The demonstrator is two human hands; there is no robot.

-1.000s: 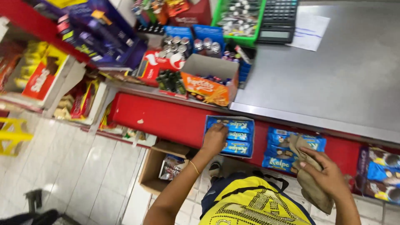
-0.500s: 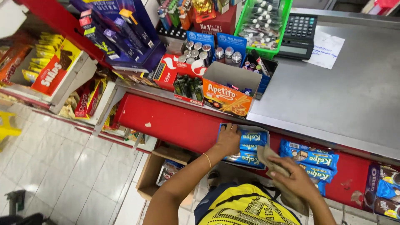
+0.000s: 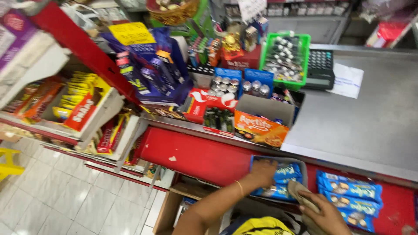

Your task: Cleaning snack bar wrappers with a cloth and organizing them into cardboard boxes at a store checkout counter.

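Left hand [image 3: 262,172] sits at 6 o'clock in frame, fingers curled down onto the blue biscuit packs [image 3: 283,180] inside an open display tray [image 3: 301,167] hung on the red counter front [image 3: 196,156]; whether it actually grips a pack I can't tell. Right hand [image 3: 323,215] at 5 o'clock, closed around a crumpled tan cloth [image 3: 297,191], just beside the tray's right edge.

More blue biscuit packs [image 3: 348,191] stacked at 4 o'clock, apart from the tray. Grey worktop [image 3: 365,122] at 3 o'clock carries a calculator [image 3: 320,68] and a paper slip [image 3: 346,80]. Green basket [image 3: 285,58] at 1 o'clock holds small dark bottles. Orange carton [image 3: 260,128] at centre, open, contents partly hidden. Red-and-white box [image 3: 209,102] beside it. Cardboard box [image 3: 178,209] on the floor at 7 o'clock, contents unclear.
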